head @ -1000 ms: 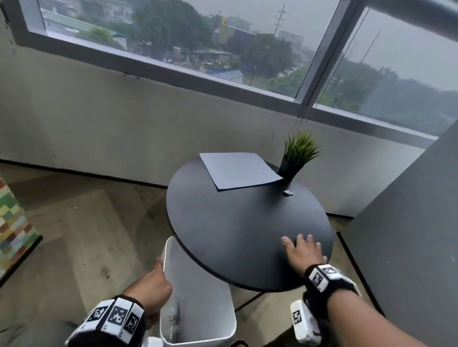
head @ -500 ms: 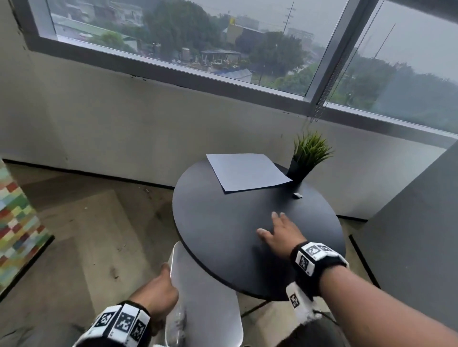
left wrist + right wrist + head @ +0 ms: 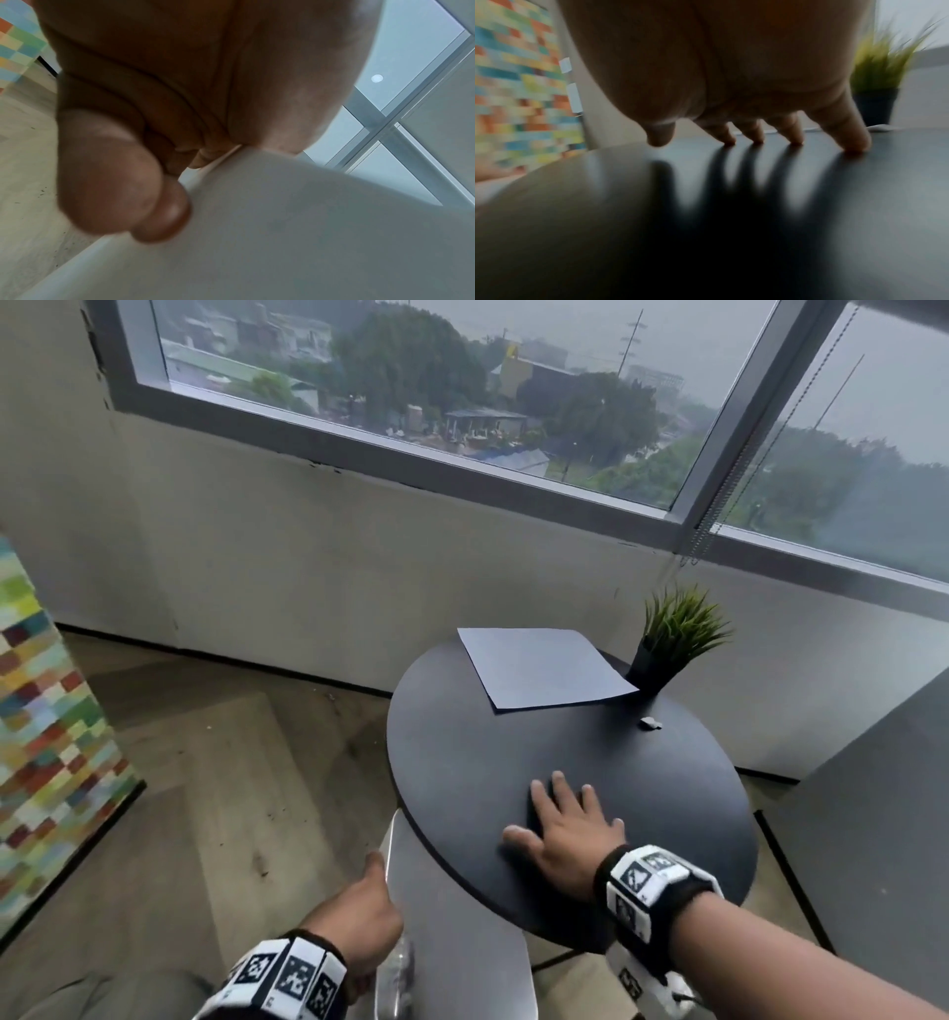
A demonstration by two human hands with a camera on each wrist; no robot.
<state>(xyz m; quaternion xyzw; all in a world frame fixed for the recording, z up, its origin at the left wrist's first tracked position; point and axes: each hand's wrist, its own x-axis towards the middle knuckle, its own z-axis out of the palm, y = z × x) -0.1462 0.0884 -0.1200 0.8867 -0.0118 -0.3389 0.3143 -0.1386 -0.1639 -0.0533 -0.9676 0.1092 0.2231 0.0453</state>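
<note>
The white bin (image 3: 447, 937) is gripped at its rim by L hand (image 3: 359, 922), just under the table's (image 3: 462, 752) near-left edge. R hand (image 3: 570, 834) is laid flat, fingers spread, by the near edge. The scrap (image 3: 649, 723) at the far-right edge could be missed. The bin, seemingly tilted, could get spilled.

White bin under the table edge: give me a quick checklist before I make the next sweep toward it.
1. Left hand grip on the white bin rim: ok, thumb and fingers pinch it.
2. Bin placed to catch: ok, it sits partly under the near left edge of the round table.
3. Right hand ready to sweep: ok, fingers straight, fingertips on the tabletop.
4. Small scrap cleared: not ok, it lies by the potted plant, apart from the hand.
5. Sheet of paper out of the way: ok, it lies at the far side.
6. Anything under the palm: cannot tell, hidden.
</note>
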